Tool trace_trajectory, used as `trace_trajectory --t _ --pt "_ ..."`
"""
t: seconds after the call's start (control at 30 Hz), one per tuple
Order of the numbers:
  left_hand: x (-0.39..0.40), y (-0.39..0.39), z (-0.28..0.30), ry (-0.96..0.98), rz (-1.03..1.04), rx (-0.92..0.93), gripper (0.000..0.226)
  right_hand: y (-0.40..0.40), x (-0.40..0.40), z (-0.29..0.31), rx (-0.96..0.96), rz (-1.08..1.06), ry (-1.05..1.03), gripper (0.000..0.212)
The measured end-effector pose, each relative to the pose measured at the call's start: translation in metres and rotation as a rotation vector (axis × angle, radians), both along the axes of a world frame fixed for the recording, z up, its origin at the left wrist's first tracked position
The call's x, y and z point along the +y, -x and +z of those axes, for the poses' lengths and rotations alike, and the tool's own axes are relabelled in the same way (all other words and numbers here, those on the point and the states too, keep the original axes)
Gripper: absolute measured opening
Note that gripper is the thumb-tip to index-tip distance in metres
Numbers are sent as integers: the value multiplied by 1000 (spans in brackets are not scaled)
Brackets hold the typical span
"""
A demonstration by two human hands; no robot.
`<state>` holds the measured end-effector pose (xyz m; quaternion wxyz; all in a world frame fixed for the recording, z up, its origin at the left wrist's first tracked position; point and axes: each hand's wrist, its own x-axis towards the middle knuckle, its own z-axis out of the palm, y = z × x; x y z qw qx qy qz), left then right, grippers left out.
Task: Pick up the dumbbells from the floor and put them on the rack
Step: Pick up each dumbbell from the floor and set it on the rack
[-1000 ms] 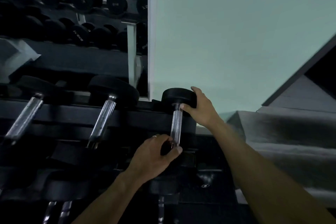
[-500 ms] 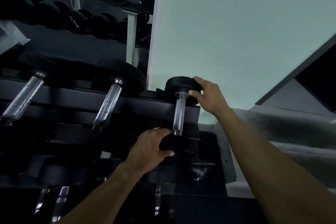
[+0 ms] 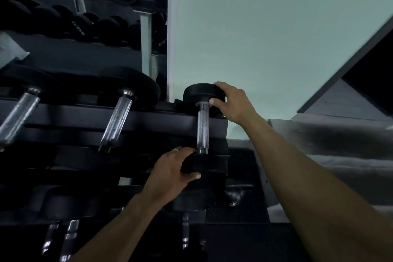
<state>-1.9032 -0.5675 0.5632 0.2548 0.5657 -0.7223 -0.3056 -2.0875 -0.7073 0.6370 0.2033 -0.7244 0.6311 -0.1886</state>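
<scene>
A small black dumbbell (image 3: 202, 130) with a chrome knurled handle lies across the right end of the black rack (image 3: 165, 120), its handle pointing away from me. My left hand (image 3: 172, 173) grips its near head from the left. My right hand (image 3: 232, 102) clasps its far head from the right, thumb near the handle's top. The dumbbell rests on the rack's top tier rails.
Two larger dumbbells (image 3: 119, 117) lie on the same tier to the left. More dumbbells sit on the lower tier (image 3: 70, 238). A mirror (image 3: 85, 17) behind reflects racked weights. A pale green wall (image 3: 265, 38) is at right, with grey steps (image 3: 340, 155) beside the rack.
The view has shifted slightly and the dumbbell now sits higher in frame. My left hand has slid from the handle's base onto the near head. My right hand stays on the far head.
</scene>
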Motion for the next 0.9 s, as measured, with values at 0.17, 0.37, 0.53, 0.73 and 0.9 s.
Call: trace_trajectory --t 0.17,0.37,0.53,0.73,0.9 --pt "3 -5 10 -36 -30 -78 72 -6 21 10 48 -10 -18 59" --pt "29 -38 42 70 -84 -146 70 -19 61 22 64 -30 59 63" --pt "43 -81 78 245 -35 -189 59 -61 78 46 -14 27 176 56" --pt "54 -147 57 413 327 -181 64 -119 71 47 -51 103 73 64" --pt "50 -163 32 -54 496 -29 121 -145 50 30 -153 82 -46 72"
